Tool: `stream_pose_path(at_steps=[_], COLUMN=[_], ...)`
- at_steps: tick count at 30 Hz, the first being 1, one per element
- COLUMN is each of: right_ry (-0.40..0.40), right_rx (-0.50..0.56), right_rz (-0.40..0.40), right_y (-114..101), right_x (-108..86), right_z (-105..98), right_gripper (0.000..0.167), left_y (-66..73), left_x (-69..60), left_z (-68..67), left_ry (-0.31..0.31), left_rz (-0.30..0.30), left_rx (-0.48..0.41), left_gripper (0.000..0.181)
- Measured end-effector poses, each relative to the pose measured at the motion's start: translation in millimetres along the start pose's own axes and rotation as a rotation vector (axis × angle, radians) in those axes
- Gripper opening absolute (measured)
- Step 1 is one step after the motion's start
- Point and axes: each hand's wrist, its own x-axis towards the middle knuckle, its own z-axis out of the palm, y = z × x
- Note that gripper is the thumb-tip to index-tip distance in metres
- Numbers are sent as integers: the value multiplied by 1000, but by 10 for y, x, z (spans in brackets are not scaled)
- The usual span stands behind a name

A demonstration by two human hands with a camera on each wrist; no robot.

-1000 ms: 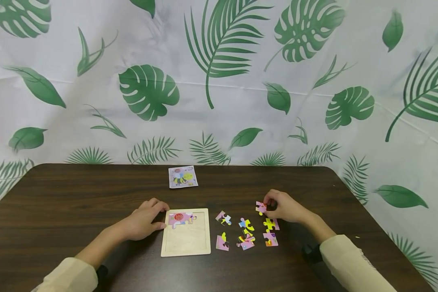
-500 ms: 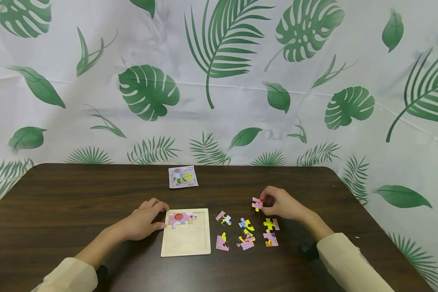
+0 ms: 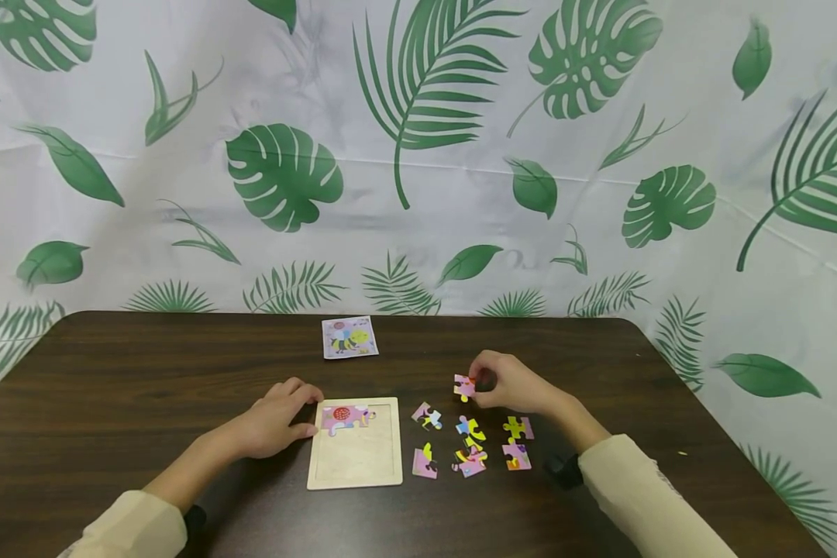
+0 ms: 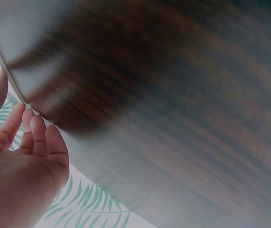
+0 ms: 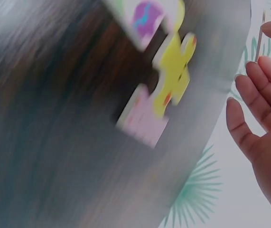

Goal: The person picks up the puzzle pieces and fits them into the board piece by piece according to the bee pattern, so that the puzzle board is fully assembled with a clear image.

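My right hand (image 3: 512, 384) pinches a pink jigsaw piece (image 3: 464, 386) with a yellow tab, held over the table behind the loose pieces. In the right wrist view that piece (image 5: 259, 43) shows only as a thin edge between thumb and fingertips. My left hand (image 3: 277, 421) rests at the left edge of a square wooden puzzle tray (image 3: 356, 467), its thumb and fingers touching the rim near the upper left corner. Joined pink pieces (image 3: 342, 416) with a red round shape lie along the tray's top left.
Several loose jigsaw pieces (image 3: 470, 460) lie right of the tray, among them a yellow and pink one (image 3: 518, 428). A bee picture card (image 3: 349, 338) lies at the dark wooden table's (image 3: 181, 356) back. Behind hangs a leaf-patterned cloth (image 3: 432, 225).
My right hand has carried the pink jigsaw piece leftward and slightly toward the back, away from the right-hand loose pieces. The left hand and the tray have stayed put.
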Motion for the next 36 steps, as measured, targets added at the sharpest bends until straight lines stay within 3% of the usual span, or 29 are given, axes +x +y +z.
stream_pose_path(at_steps=[21, 36], right_ry=[-106, -169], right_rx=[5, -28], right_rz=[-125, -111], right_y=[-495, -775], right_x=[352, 499], right_z=[336, 518], right_gripper=[20, 24], left_y=[-6, -8], left_x=[3, 0], left_z=[3, 18], left_ry=[-4, 1], left_rz=[-5, 2], left_rx=[0, -2], left_gripper=[32, 32])
